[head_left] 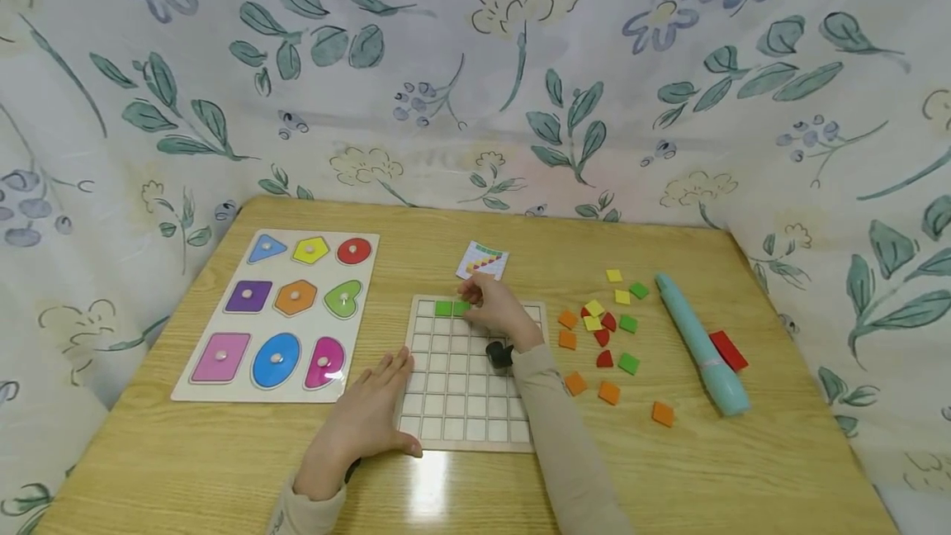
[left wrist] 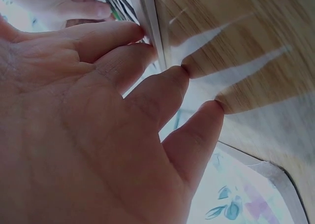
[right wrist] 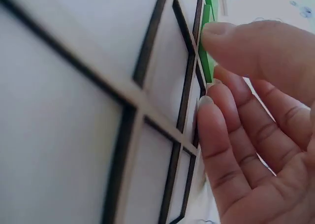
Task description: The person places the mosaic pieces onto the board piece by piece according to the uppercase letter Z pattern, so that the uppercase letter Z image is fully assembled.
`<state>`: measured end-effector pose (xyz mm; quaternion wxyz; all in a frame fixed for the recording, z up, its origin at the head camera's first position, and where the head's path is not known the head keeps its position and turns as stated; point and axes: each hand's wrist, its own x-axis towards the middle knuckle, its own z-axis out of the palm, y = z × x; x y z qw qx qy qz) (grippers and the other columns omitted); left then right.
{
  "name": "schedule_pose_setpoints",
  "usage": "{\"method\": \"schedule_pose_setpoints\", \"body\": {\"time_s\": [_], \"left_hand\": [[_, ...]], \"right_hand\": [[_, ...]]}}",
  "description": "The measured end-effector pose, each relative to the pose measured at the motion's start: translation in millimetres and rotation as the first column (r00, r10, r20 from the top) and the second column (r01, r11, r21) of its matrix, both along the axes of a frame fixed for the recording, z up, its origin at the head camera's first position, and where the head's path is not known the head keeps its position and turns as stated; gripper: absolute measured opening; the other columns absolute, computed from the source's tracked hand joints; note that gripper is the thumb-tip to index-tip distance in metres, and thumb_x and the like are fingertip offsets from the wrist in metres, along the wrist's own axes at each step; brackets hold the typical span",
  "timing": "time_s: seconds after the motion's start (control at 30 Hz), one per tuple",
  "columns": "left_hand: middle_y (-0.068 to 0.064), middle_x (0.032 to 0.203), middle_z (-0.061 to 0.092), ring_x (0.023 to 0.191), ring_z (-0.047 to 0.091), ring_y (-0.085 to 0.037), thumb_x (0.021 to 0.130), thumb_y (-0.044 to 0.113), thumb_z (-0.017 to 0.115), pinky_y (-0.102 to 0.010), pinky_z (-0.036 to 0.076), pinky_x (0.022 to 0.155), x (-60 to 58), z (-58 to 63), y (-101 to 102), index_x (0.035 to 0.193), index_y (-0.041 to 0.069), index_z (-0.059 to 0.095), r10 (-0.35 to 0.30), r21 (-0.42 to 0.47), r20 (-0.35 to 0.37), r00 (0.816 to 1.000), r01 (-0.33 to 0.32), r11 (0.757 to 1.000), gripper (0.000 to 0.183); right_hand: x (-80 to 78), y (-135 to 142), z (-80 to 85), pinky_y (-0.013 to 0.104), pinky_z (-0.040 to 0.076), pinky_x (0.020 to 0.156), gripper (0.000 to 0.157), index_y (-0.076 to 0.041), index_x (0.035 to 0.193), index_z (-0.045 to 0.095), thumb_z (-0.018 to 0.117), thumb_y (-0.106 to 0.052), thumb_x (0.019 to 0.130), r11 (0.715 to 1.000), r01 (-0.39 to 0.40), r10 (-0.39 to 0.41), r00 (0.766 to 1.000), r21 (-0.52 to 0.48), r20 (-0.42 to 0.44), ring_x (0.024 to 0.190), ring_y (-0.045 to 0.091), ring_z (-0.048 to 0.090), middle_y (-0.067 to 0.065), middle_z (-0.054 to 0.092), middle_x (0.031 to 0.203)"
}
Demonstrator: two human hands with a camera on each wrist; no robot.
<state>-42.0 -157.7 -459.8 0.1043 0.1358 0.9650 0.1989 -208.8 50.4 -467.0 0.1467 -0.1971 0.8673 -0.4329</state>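
Note:
In the head view a wooden grid board (head_left: 479, 446) lies flat on the table, its cells pale. One green square tile (head_left: 443, 309) sits in its top row. My right hand (head_left: 499, 308) reaches over the board's upper part, pinching a second green tile (right wrist: 205, 47) beside the first, thumb and fingertips at its edges in the right wrist view. Spread along the board's left edge is my left hand (head_left: 371, 407), fingers extended and thumb at the lower left corner. The left wrist view has its fingertips (left wrist: 183, 74) at the wooden surface.
Beyond the board lies a small pattern card (head_left: 479, 258). A shape puzzle (head_left: 256, 316) with knobbed pieces is at left. Loose orange tiles (head_left: 609, 392), yellow, green and red pieces are scattered at right, near a turquoise tapered object (head_left: 702, 345) and a red block (head_left: 729, 351).

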Motion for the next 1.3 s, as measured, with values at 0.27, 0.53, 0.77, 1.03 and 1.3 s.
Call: {"method": "schedule_pose_setpoints", "body": {"time_s": [0.27, 0.53, 0.77, 1.03, 1.3], "left_hand": [[-0.016, 0.158, 0.028, 0.145, 0.028, -0.040, 0.052, 0.054, 0.089, -0.059, 0.027, 0.116, 2.0, -1.0, -1, 0.148, -0.002, 0.034, 0.008, -0.010, -0.003, 1.000, -0.008, 1.000, 0.124], [-0.017, 0.158, 0.029, 0.145, 0.028, -0.041, 0.052, 0.055, 0.088, -0.060, 0.028, 0.115, 2.1, -1.2, -3, 0.148, -0.003, 0.034, 0.008, -0.017, -0.016, 1.000, -0.009, 1.000, 0.125], [-0.018, 0.158, 0.029, 0.145, 0.028, -0.041, 0.052, 0.054, 0.088, -0.060, 0.028, 0.115, 2.1, -3.8, -2, 0.148, -0.003, 0.034, 0.002, -0.013, -0.010, 1.000, -0.002, 1.000, 0.124], [-0.017, 0.159, 0.027, 0.146, 0.027, -0.040, 0.053, 0.053, 0.088, -0.061, 0.027, 0.115, 3.1, -2.8, -2, 0.148, -0.003, 0.034, 0.005, 0.002, -0.006, 1.000, -0.005, 1.000, 0.123], [-0.017, 0.159, 0.027, 0.146, 0.026, -0.040, 0.053, 0.052, 0.089, -0.061, 0.026, 0.116, 0.8, -3.2, 3, 0.148, -0.002, 0.034, 0.005, 0.009, 0.004, 1.000, -0.005, 1.000, 0.123]], "right_hand": [[-8.3, 44, 0.7, 0.041, 0.052, 0.095, 0.034, 0.004, 0.118, 0.058, 0.069, 0.000, 0.086, 0.973, 0.167, -0.163, 0.986, -0.161, 0.033, 0.107, 0.033, 0.060, 0.021, 0.062, 0.117], [-17.8, 133, 6.2, 0.046, 0.046, 0.103, 0.039, 0.003, 0.126, 0.054, 0.066, -0.007, 0.090, 0.896, 0.403, -0.412, 0.911, -0.189, -0.015, 0.118, 0.036, 0.053, 0.023, 0.057, 0.128], [-12.5, 199, -1.9, 0.048, 0.042, 0.107, 0.043, 0.004, 0.133, 0.048, 0.060, -0.009, 0.094, 0.788, 0.598, -0.604, 0.797, -0.149, 0.009, 0.127, 0.039, 0.046, 0.025, 0.049, 0.137], [-4.6, 224, -7.4, 0.053, 0.038, 0.110, 0.046, 0.001, 0.140, 0.045, 0.051, -0.004, 0.094, 0.784, 0.620, -0.620, 0.784, -0.013, -0.013, 0.133, 0.041, 0.041, 0.027, 0.043, 0.144], [-7.2, 229, -14.0, 0.051, 0.041, 0.105, 0.045, 0.005, 0.137, 0.046, 0.051, 0.001, 0.092, 0.794, 0.606, -0.604, 0.796, 0.052, -0.042, 0.123, 0.040, 0.046, 0.028, 0.049, 0.134]]}}
